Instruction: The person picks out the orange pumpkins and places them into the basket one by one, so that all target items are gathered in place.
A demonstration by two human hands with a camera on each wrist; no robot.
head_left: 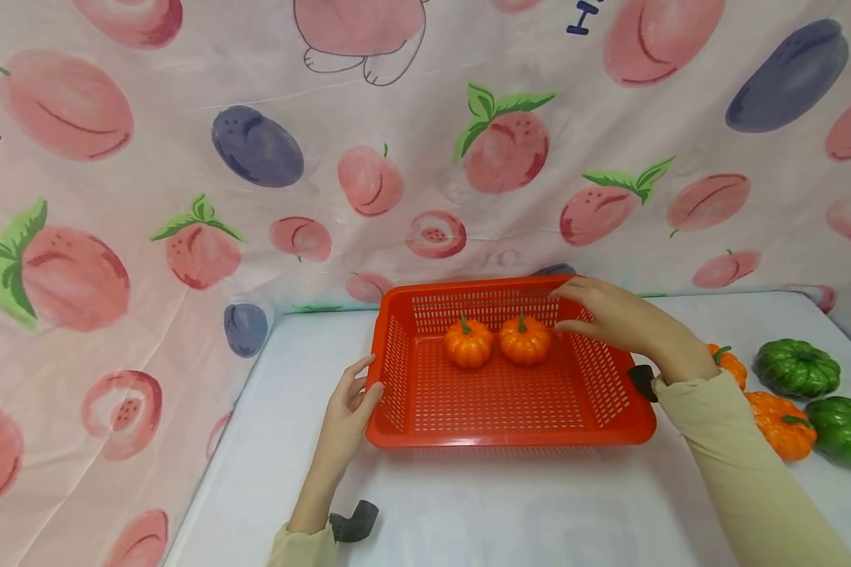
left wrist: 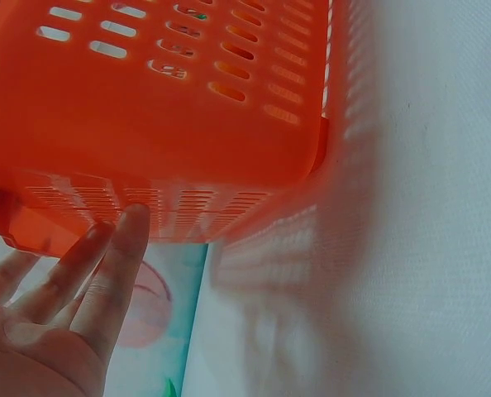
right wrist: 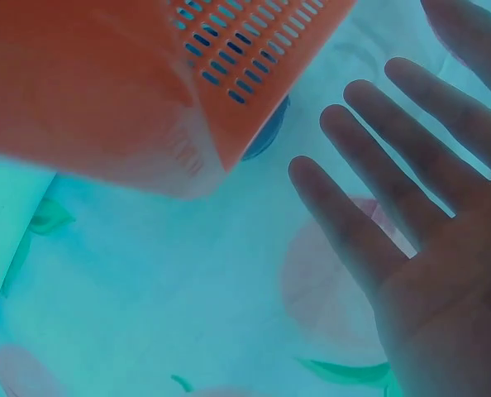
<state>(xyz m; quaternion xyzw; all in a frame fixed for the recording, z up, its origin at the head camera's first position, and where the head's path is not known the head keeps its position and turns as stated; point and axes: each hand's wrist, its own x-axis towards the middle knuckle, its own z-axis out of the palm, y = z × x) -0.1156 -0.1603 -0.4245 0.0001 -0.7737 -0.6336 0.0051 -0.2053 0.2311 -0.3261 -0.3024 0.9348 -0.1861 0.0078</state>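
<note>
An orange-red plastic basket (head_left: 496, 437) with slotted walls stands on the white table. Inside it, side by side, lie two small orange pumpkins, a left one (head_left: 469, 343) and a right one (head_left: 525, 340), both with green stems. My left hand (head_left: 347, 405) is at the basket's left side, its fairly straight fingers (left wrist: 117, 273) against the slotted outer wall (left wrist: 204, 203). Over the basket's back right part hovers my right hand (head_left: 603, 315), holding nothing. Its fingers (right wrist: 378, 178) are extended and spread in the right wrist view, apart from the basket wall (right wrist: 254, 58).
To the right, partly behind the right sleeve (head_left: 745, 465), lie orange pumpkins (head_left: 782, 425) and green pumpkins (head_left: 797, 368). A fruit-printed cloth (head_left: 425, 102) hangs behind the table (head_left: 312, 346) and along its left side. Each wrist carries a black mount (head_left: 354, 521).
</note>
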